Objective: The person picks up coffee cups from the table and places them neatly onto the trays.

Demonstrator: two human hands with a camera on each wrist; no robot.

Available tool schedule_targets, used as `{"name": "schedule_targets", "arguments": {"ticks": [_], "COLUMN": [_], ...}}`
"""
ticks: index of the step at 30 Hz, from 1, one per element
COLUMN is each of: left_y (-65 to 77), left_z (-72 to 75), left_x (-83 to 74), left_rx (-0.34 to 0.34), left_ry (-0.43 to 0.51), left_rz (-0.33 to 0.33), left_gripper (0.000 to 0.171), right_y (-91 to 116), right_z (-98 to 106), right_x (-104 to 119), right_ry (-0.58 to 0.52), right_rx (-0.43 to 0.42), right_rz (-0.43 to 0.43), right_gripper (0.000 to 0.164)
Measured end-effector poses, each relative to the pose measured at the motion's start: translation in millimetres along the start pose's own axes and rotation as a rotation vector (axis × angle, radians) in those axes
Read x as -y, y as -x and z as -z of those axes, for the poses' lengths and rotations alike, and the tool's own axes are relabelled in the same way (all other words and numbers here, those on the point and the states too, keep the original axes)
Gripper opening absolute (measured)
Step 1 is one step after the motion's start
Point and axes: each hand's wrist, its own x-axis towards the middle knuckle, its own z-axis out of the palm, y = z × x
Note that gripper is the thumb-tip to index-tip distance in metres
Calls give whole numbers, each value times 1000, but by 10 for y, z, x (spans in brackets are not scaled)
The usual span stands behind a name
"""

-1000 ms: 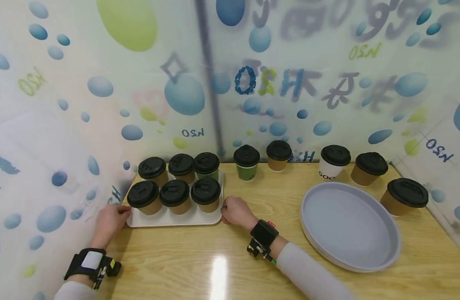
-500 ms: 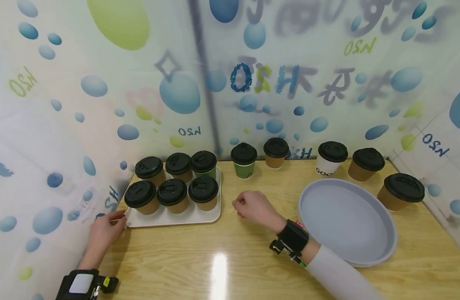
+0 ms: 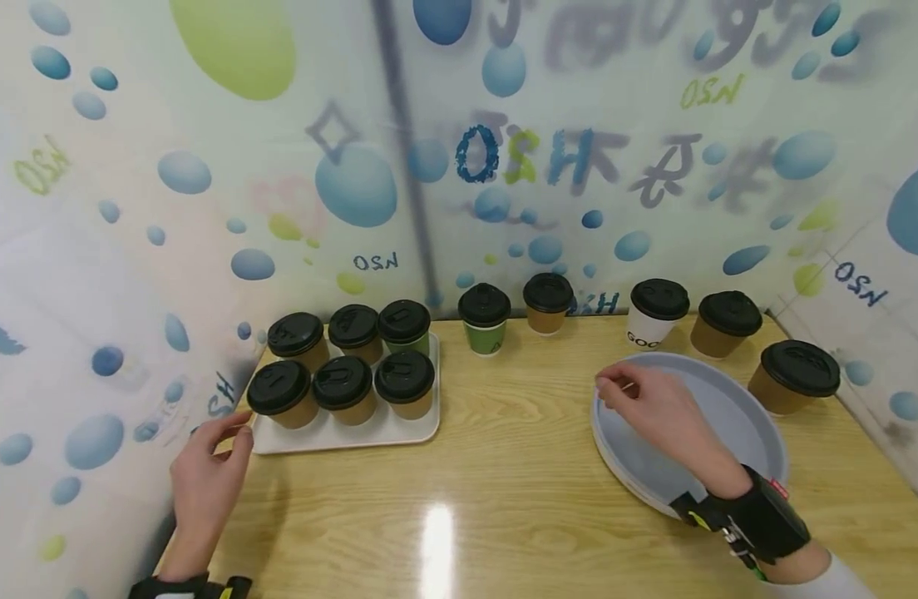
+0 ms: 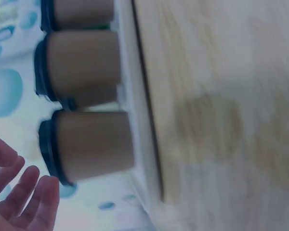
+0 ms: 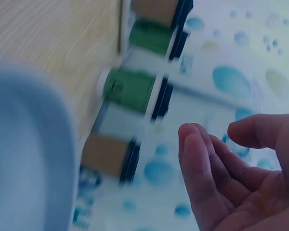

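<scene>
At the left of the table a white tray carries several lidded paper cups in two rows, such as a brown cup at its front left corner. My left hand is beside that corner, fingers loosely bent and holding nothing; in the left wrist view its fingertips show near the black lid of a brown cup. My right hand hovers over the round grey tray, thumb and fingers apart with nothing between them. The right wrist view shows a gap between thumb and fingers.
Behind the trays stand a green cup, a small brown cup, a white cup and a brown cup, all black-lidded. A wide brown cup stands right of the round tray. A patterned curtain closes off the back.
My right hand has left the white tray's right edge and moved right, over the round tray. My left hand has let go of the tray's left corner and drawn slightly back.
</scene>
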Motion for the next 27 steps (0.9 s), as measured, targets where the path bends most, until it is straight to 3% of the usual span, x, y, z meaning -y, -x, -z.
{"name": "schedule_targets", "arguments": {"ticks": [4, 12, 21, 27], "left_y": [54, 163, 352, 478], "left_z": [5, -59, -243, -426], "left_x": [-159, -384, -572, -741], "left_rx": [-41, -38, 52, 150], "left_ry": [65, 192, 259, 315], "left_rz": [-92, -206, -342, -444], "left_gripper": [22, 22, 28, 28], "right_y": [105, 278, 522, 597], "right_z": [213, 528, 825, 860], "right_x": [-275, -841, -1596, -1823], "right_ry": [0, 93, 217, 266], "right_rx": [-34, -99, -104, 116], "right_rz": [-52, -143, -320, -398], "right_gripper": [34, 42, 48, 65]}}
